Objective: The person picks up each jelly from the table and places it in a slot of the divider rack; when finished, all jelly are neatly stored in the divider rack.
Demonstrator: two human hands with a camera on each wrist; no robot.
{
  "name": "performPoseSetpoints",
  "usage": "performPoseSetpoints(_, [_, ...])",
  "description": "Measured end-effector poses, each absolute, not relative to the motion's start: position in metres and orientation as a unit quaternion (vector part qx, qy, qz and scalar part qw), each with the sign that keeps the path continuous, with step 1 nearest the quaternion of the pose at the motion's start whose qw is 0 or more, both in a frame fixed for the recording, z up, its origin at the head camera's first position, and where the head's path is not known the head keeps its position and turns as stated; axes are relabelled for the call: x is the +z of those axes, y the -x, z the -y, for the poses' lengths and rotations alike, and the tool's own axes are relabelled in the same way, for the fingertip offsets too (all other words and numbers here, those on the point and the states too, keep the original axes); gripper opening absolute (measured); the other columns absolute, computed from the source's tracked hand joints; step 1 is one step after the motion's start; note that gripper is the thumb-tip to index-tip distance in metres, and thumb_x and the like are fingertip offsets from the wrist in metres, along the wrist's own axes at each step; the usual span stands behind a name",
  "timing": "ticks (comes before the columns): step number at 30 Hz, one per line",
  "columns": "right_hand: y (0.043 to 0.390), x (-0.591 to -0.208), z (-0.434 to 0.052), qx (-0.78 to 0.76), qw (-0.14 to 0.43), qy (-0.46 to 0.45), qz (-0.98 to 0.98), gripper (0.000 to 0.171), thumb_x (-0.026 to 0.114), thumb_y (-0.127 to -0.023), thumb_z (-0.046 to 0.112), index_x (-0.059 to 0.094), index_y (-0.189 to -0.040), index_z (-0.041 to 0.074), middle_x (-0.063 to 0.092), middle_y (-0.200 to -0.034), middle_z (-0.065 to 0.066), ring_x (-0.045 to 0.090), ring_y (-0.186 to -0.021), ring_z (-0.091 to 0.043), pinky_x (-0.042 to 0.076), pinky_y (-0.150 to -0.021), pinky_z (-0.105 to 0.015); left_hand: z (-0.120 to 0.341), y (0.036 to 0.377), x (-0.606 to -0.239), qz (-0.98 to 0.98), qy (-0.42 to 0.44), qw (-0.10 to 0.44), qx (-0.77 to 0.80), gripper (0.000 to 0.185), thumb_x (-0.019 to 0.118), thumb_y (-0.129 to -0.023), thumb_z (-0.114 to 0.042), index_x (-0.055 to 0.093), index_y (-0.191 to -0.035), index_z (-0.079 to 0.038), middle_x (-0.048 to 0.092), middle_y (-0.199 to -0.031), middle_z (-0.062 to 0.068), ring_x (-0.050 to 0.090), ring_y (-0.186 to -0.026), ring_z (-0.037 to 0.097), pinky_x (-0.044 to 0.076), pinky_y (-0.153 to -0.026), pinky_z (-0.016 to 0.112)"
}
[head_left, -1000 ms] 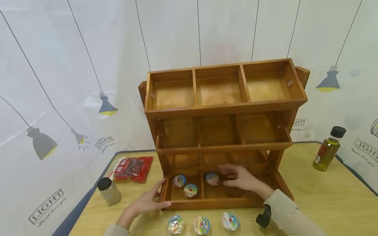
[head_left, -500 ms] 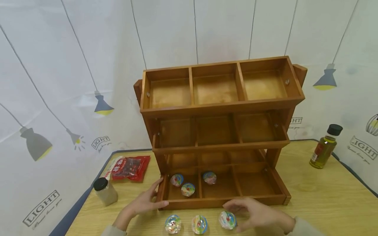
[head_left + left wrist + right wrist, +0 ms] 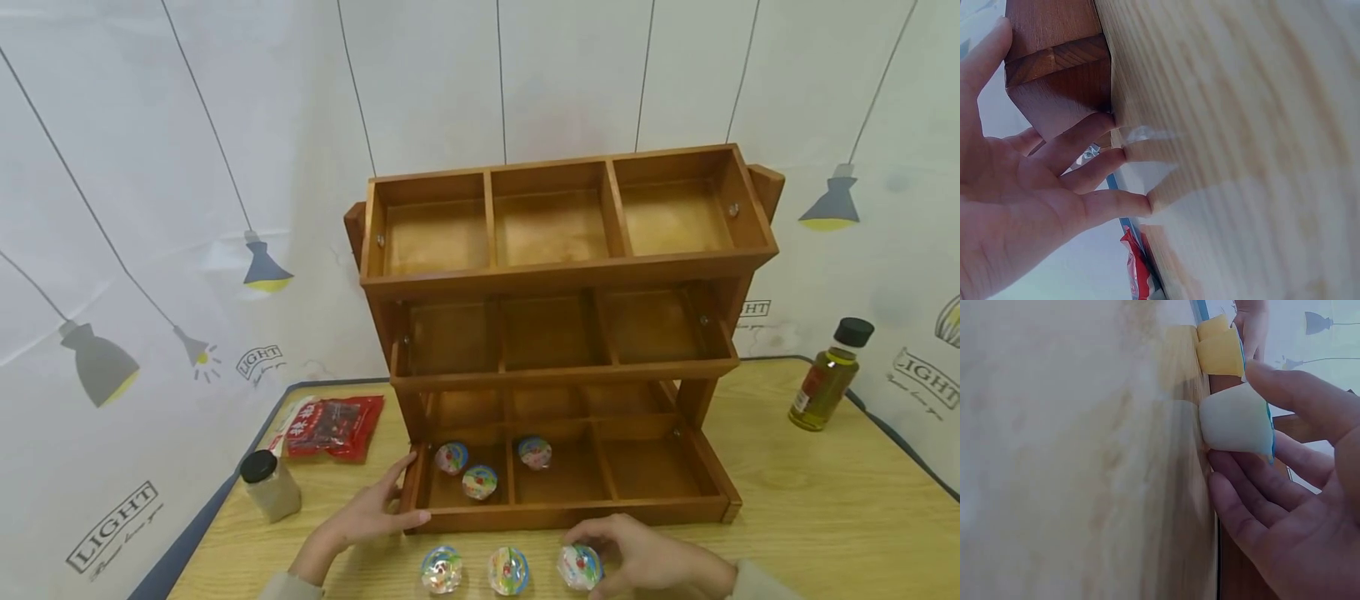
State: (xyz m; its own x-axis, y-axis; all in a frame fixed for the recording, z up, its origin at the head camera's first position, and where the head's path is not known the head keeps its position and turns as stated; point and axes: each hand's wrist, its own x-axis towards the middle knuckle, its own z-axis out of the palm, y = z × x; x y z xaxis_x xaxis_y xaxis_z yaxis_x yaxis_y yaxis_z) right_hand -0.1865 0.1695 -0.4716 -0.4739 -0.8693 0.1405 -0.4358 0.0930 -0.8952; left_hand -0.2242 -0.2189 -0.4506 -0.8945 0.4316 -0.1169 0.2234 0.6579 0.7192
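In the head view a three-tier wooden rack (image 3: 566, 273) stands on the table. My left hand (image 3: 367, 514) rests at the left end of its bottom tray (image 3: 525, 521), thumb along the front and fingers spread down to the tabletop. My right hand (image 3: 637, 554) holds the rightmost jelly cup (image 3: 577, 568) in front of the tray, thumb on one side and fingers on the other. That cup is pale white in the right wrist view and its base is at the table. Two more jelly cups, one at the left (image 3: 441, 571) and one in the middle (image 3: 508, 572), stand beside it.
Inside the bottom tray, two jelly cups (image 3: 479, 482) lie in the left compartment and one cup (image 3: 535, 452) in the middle. A red snack bag (image 3: 336, 427) and a black-lidded jar (image 3: 272, 487) stand left. An oil bottle (image 3: 828, 379) is at the right.
My right hand has come out of the bottom tray's middle, moved down toward me and closed around the rightmost jelly cup. The left hand stays at the tray's end.
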Motion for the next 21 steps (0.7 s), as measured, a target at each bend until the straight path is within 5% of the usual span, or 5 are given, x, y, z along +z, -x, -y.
performPoseSetpoints(12, [0.203, -0.438, -0.164, -0.521, 0.205, 0.471, -0.681, 0.046, 0.063, -0.081, 0.005, 0.044, -0.122, -0.006, 0.056, -0.111, -0.022, 0.057, -0.099, -0.008, 0.05, -0.082, -0.029, 0.216, 0.221, -0.445, -0.9, -0.178, 0.144, 0.372, 0.086, 0.064, -0.078, -0.04, 0.013, -0.143, -0.018, 0.05, -0.123, 0.029, 0.052, -0.11, 0.041, 0.039, -0.089, 0.055])
performPoseSetpoints(21, [0.25, -0.417, -0.161, -0.478, 0.184, 0.341, -0.788, 0.048, 0.067, -0.077, 0.01, 0.048, -0.119, -0.005, 0.053, -0.114, -0.019, 0.057, -0.094, -0.013, 0.05, -0.079, -0.024, 0.216, 0.222, -0.446, -0.901, -0.172, 0.145, 0.372, 0.085, 0.064, -0.078, -0.041, 0.013, -0.143, -0.019, 0.05, -0.122, 0.029, 0.052, -0.11, 0.041, 0.041, -0.088, 0.054])
